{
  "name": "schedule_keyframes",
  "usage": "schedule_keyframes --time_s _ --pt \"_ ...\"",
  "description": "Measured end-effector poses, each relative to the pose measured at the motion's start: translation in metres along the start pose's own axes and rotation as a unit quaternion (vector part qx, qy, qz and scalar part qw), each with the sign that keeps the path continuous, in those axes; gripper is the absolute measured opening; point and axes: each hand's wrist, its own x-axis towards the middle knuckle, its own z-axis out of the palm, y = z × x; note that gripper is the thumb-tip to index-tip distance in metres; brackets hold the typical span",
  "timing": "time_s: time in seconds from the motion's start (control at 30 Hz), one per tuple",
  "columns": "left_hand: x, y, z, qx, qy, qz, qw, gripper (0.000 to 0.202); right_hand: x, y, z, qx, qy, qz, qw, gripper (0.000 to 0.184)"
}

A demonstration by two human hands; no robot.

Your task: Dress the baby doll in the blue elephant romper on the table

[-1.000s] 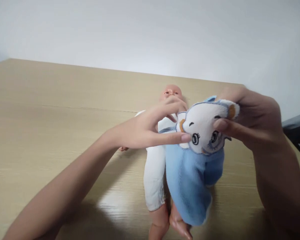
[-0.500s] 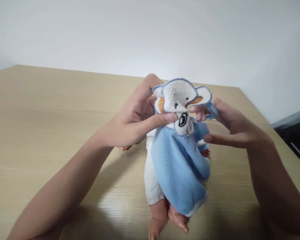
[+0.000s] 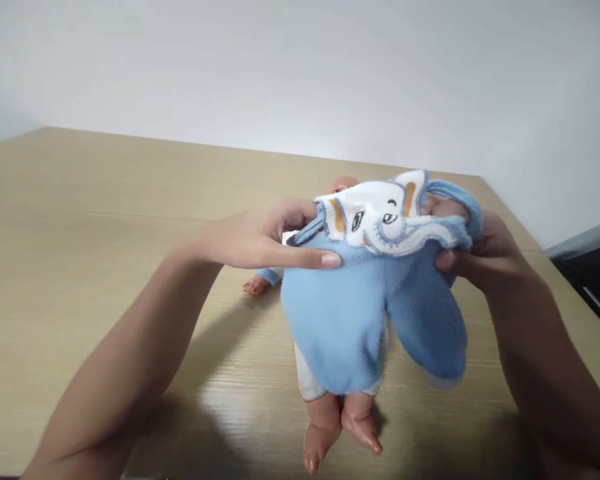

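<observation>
A pair of blue fleece doll overalls [image 3: 333,313] with a white elephant face on the bib hangs stretched between my two hands. My left hand [image 3: 280,237] pinches its left side, thumb in front and fingers behind the cloth. On the other side my right hand [image 3: 473,243] grips the edge by the elephant's trunk, and a blue strap loops over the fingers. Behind the garment a baby doll [image 3: 323,423] lies on its back in white clothes. Its bare feet, one hand and the top of its head show; the rest is hidden.
The doll lies on a pale wooden table [image 3: 105,267] that reaches back to a white wall [image 3: 300,73]. Beyond the table's right edge is a dark object [image 3: 590,267] that I cannot make out.
The bunched garment has been spread wide, so both legs and the full elephant face show. My right hand has moved right and closed on the cloth, which now covers more of the doll.
</observation>
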Motion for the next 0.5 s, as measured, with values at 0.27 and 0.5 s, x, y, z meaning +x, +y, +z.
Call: schedule_keyframes --time_s 0.27,0.5 --pt "0.01 -0.009 0.01 -0.064 0.067 0.069 0.993 0.037 0.004 0.007 -0.01 0.011 -0.14 0.131 0.981 0.027" --pt "0.009 0.002 0.018 -0.072 0.106 0.05 0.99 0.049 -0.002 0.003 -0.017 0.028 -0.096 0.132 0.986 0.035"
